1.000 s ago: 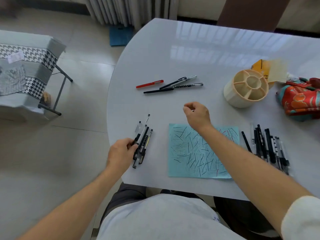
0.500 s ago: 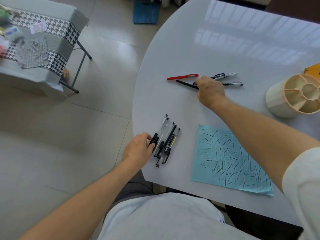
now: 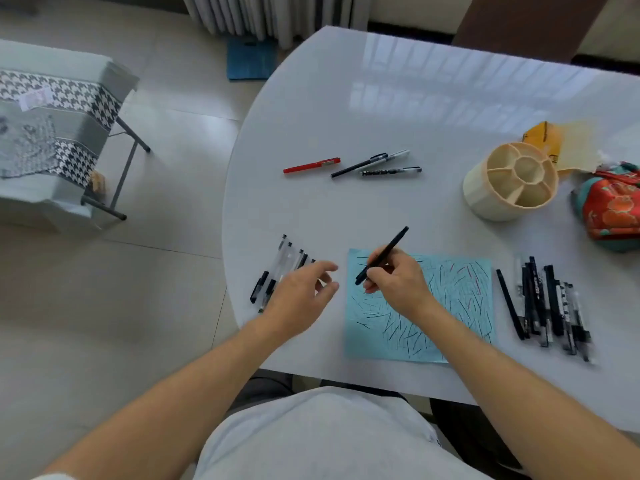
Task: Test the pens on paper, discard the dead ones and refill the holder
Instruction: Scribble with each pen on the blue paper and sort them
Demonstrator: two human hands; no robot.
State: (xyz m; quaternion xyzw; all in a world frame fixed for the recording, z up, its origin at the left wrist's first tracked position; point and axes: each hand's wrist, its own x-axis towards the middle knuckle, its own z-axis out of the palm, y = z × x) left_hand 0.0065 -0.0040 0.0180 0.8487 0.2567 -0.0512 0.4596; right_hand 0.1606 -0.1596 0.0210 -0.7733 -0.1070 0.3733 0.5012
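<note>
Right hand grips a black pen over the scribbled paper; left hand hovers open, empty; three pens wait far; holder at right unfilled; roughly halfway, I'd judge.

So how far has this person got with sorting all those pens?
Well into testing: the blue paper is covered in scribbles, and pens lie in piles left and right. The right hand holds a black pen over the paper. Three pens wait farther back, and the holder is empty.
</note>
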